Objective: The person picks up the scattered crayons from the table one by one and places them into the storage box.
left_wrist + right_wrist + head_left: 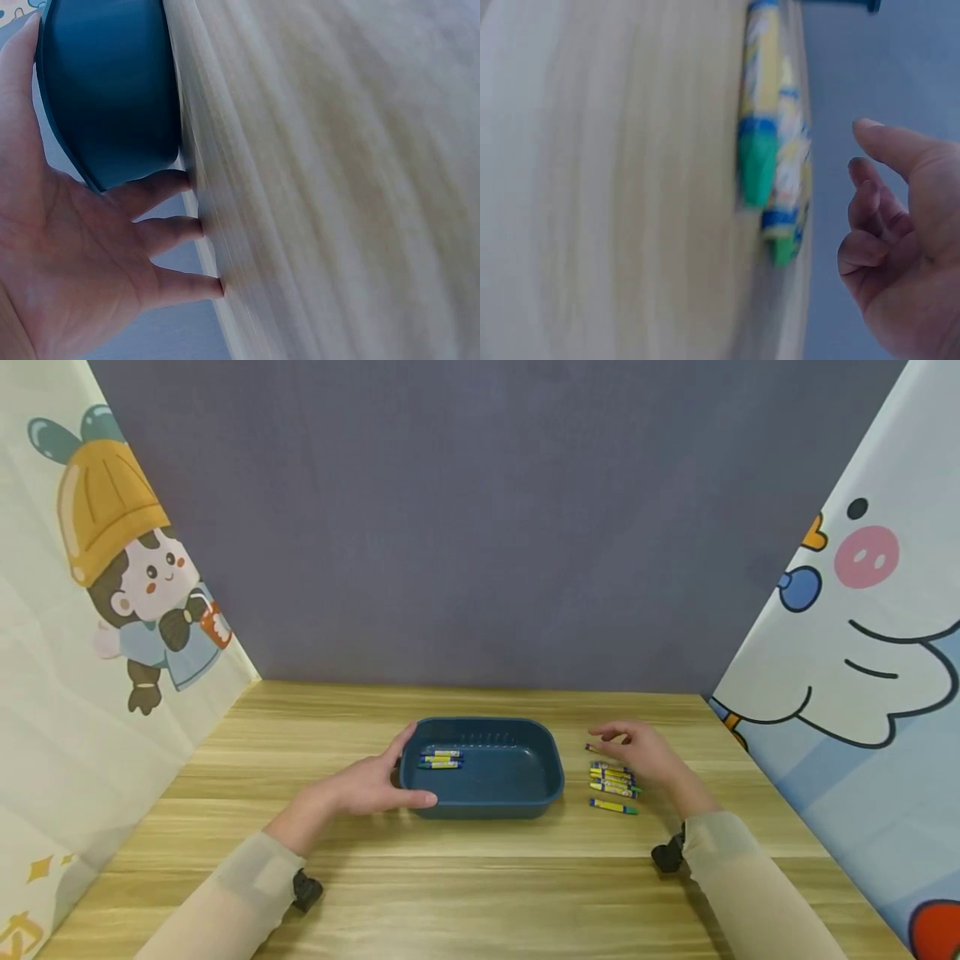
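Crayons (441, 759), three or so, already inside the dark blue tray (525, 789) mid-table (480, 877); a larger batch of loose crayons (613, 783) left waiting just right of it. Left hand (367, 785) spread flat against the tray's left wall, steadying. Right hand (645, 756) loosely curled and empty above the loose batch.
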A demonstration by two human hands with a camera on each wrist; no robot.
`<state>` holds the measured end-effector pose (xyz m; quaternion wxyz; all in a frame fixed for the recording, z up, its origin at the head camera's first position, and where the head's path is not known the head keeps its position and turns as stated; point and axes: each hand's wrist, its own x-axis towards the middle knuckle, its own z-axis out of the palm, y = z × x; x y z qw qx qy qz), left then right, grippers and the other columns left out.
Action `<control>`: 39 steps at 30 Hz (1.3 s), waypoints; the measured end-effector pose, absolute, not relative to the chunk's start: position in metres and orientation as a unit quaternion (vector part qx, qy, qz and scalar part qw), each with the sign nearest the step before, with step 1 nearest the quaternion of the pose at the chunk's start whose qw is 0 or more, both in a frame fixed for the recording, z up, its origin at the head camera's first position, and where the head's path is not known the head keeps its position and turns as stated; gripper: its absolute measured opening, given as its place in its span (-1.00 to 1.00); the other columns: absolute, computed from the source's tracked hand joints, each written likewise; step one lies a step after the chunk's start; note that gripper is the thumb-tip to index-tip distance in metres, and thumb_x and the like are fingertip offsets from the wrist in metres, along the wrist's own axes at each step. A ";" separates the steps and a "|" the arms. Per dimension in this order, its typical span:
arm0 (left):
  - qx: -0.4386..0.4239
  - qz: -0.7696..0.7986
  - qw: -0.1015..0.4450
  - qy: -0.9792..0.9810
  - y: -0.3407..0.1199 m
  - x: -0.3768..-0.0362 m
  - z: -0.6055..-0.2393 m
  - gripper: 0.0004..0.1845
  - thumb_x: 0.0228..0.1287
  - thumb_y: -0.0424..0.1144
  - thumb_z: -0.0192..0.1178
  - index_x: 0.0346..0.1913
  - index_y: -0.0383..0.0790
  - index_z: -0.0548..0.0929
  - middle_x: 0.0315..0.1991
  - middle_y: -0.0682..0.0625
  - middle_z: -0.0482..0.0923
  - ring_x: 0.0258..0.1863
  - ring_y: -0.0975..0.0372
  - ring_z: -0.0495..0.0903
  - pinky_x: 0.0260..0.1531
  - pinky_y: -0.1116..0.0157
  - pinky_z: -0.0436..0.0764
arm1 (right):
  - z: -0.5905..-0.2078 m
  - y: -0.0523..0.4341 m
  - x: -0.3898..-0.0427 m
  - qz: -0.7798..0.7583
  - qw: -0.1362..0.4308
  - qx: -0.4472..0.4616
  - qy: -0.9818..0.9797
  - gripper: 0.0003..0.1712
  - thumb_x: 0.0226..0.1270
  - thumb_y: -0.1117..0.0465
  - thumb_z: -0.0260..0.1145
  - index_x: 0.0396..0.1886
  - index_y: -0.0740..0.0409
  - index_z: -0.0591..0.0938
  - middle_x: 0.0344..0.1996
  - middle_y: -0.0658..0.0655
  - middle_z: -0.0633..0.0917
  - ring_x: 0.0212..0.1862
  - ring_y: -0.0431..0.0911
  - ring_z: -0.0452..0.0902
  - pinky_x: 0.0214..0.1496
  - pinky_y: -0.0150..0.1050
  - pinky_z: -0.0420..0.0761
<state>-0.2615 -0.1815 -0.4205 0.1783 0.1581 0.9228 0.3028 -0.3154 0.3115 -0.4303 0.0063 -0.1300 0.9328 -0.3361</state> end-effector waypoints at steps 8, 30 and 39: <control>0.157 0.308 0.175 0.922 -0.181 -0.261 -0.419 0.47 0.19 0.55 0.43 0.81 0.28 -0.43 0.53 -0.44 0.47 0.04 0.05 0.76 0.27 -0.14 0.62 | -0.439 0.334 -0.319 -0.318 0.017 -0.127 0.940 -0.58 0.63 0.13 0.41 0.36 0.13 0.75 0.25 0.32 0.74 0.18 0.18 0.69 0.06 0.00 0.73; 0.168 0.315 0.162 0.920 -0.182 -0.261 -0.420 0.48 0.19 0.52 0.46 0.83 0.17 -0.38 0.49 -0.39 0.53 0.30 -0.06 0.66 0.37 -0.15 0.57 | -0.411 0.304 -0.311 -0.301 0.005 -0.132 0.944 -0.66 0.68 0.01 0.36 0.28 -0.06 0.82 0.20 0.23 0.78 -0.10 -0.01 0.63 -0.13 -0.10 0.61; 0.169 0.310 0.166 0.921 -0.183 -0.261 -0.420 0.47 0.20 0.54 0.43 0.83 0.18 -0.39 0.53 -0.42 0.48 0.35 -0.10 0.65 0.39 -0.17 0.55 | -0.384 0.243 -0.305 -0.323 -0.010 -0.191 0.927 -0.71 0.64 0.08 0.40 0.23 -0.10 0.84 0.08 0.14 0.78 -0.33 -0.11 0.52 -0.34 -0.20 0.52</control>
